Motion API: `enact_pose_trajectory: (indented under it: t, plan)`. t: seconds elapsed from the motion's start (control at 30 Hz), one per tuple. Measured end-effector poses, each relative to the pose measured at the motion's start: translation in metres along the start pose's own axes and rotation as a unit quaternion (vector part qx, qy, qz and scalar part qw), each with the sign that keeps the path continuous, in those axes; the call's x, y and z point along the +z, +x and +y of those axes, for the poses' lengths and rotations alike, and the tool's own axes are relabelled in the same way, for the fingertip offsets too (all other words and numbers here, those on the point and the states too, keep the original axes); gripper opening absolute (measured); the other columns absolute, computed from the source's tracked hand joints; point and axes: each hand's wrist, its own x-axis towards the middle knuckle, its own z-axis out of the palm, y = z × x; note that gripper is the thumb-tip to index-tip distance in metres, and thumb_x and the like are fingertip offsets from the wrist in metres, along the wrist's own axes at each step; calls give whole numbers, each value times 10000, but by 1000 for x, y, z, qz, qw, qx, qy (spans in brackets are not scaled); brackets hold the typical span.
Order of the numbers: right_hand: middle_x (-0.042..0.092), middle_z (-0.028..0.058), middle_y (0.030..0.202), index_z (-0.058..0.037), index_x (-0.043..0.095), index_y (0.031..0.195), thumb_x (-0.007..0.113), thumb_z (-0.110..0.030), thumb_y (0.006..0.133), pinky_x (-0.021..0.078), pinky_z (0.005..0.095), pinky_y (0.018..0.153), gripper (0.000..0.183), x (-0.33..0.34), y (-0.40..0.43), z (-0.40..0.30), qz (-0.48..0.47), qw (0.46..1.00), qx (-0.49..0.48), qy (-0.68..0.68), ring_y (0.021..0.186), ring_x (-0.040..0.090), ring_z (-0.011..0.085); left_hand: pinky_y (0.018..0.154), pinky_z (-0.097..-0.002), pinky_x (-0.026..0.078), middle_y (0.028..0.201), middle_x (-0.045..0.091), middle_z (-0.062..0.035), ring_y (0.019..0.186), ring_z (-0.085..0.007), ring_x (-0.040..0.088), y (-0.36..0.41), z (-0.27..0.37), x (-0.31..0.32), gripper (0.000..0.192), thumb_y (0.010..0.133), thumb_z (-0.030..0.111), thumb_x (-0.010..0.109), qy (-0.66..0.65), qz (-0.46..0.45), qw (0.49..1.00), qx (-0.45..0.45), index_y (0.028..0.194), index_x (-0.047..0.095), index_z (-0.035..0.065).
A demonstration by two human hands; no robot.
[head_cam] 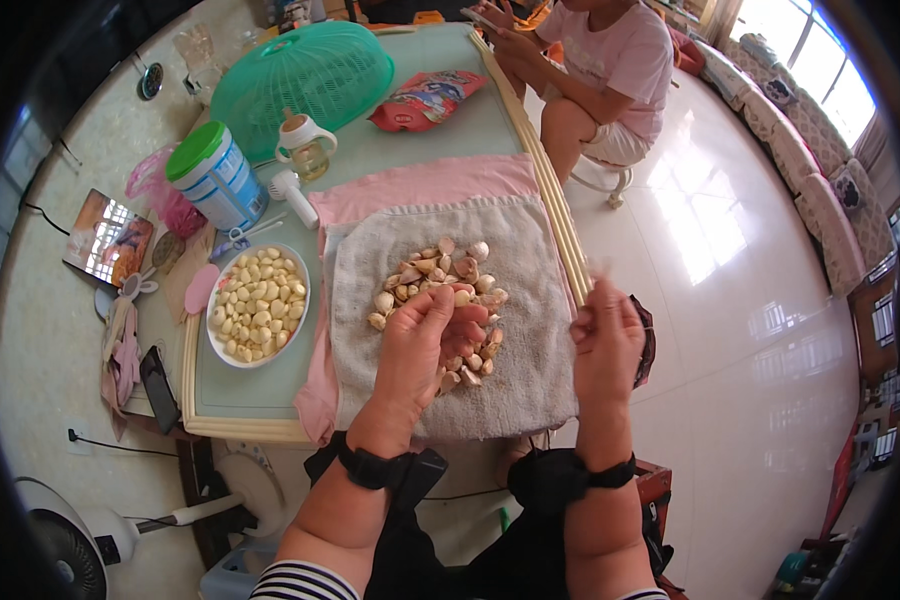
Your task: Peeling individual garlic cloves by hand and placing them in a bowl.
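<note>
My left hand (424, 330) pinches a pale garlic clove (462, 298) between thumb and fingers. Beneath it, a loose pile of unpeeled garlic cloves (420, 271) lies on a grey towel (517, 405). My right hand (607, 334) is out past the table's right edge, fingertips pinched together. Something thin and blurred shows at those fingertips, possibly a bit of skin. Partly hidden behind that hand is a dark bag (646, 341). Left of the towel, a white bowl (214, 341) holds many peeled garlic cloves (261, 304).
A pink cloth (435, 180) lies under the towel. Behind stand a green-lidded tub (217, 176), a baby bottle (305, 150), a white handheld fan (296, 199), a green mesh food cover (307, 82) and a red packet (427, 101). A seated person (607, 82) is beyond the table's right edge.
</note>
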Motion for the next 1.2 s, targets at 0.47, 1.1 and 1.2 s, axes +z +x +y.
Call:
enact_pose_trajectory:
  t: [0.47,1.1,1.2]
  plan:
    - [537,-41,757,-72,567,1041,490,-207,1003,361,210,527,160,-29,18,-6,-76,943,171,277,623,435,68,663,-236,539,953,681,-92,765,-140,643,20,13,-34,259,959,253,597,-171,81,978,91,1107,595,41]
    - [527,0,846,-16,500,1227,512,-124,948,414,232,601,299,-1,-3,10,-39,987,113,105,707,486,91,561,-229,438,716,503,11,647,-104,515,12,27,-46,163,971,186,569,-68,171,952,244,1038,570,37]
    - [566,18,922,-5,500,1242,509,-114,936,456,237,627,325,0,-1,0,-48,989,113,80,767,546,106,619,-228,471,748,534,10,708,-114,547,17,39,-41,201,949,129,576,33,270,918,288,1131,564,43]
